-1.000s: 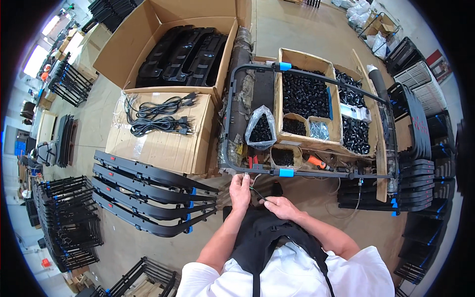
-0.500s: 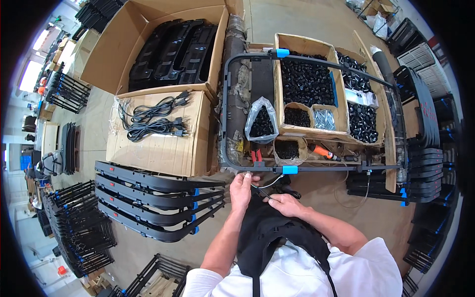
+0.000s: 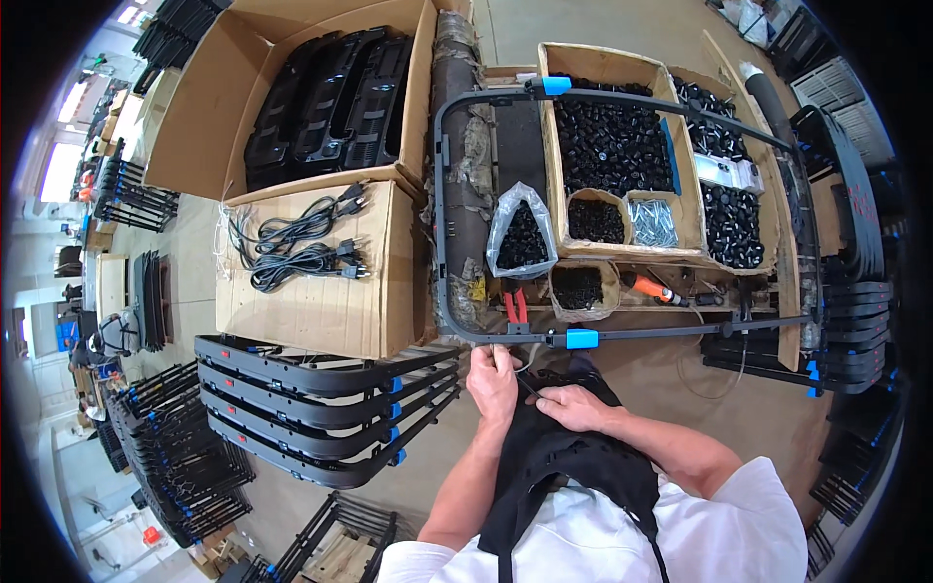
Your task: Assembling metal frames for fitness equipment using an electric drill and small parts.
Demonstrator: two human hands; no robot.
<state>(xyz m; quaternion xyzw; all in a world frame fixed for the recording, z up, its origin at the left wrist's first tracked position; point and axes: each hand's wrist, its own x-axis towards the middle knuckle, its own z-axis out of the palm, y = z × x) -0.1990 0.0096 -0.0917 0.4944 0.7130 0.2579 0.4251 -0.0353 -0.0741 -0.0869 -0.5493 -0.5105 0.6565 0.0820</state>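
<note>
black frame (image 3: 622, 335) near edge just above left hand (image 3: 493, 381); fingers pinching thin wire (image 3: 525, 387); right hand (image 3: 575, 408) pinching it too.

Even, bright overhead illumination with soft, short shadows. Strong daylight glare blows out the windows (image 3: 58, 146) at far left of the cardboard box (image 3: 321, 282). Fisheye distortion bends the black frame (image 3: 457, 194) right of the box and darkens all 4 corners. Centre sharp; detail softens toward the rim.
</note>
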